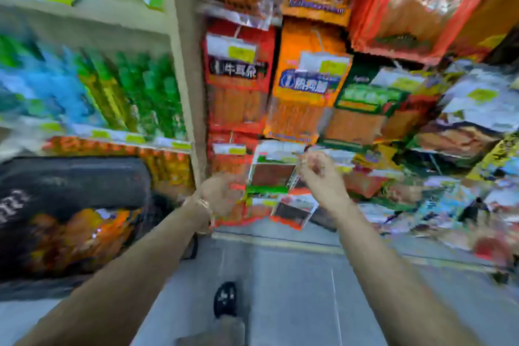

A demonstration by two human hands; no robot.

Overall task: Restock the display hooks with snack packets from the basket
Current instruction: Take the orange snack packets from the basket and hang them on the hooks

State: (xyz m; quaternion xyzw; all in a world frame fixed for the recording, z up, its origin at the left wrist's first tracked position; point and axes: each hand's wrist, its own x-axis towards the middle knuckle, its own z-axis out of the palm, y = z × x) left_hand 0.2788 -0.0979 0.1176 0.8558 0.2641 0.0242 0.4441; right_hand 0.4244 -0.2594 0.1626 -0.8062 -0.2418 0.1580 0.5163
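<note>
Head view, badly smeared by motion: your right hand (316, 170) is raised to the lower row of the display, fingers bunched together at the top right corner of a clear-fronted snack packet (273, 168) with a dark filling and a white header; the blur hides whether the fingertips actually pinch it. Your left hand (217, 194), with a bracelet (206, 206) at the wrist, is held up against the red packets just left of that one, and you cannot tell whether it is spread or closed on anything. A second clear packet (293, 212) hangs tilted just below and between your two hands. Above them, a red packet (238, 70) with black lettering and an orange packet (307, 87) with a blue label hang side by side on the hooks, each behind a white price tag. At your left the dark basket (75, 177) stands near the shelf post (184, 64), holding orange snack packets (84, 236) in a loose heap. Beyond the post, shelves carry green and blue packs (92, 90). Below, your dark shoe (224, 299) stands on the grey floor (295, 289)
</note>
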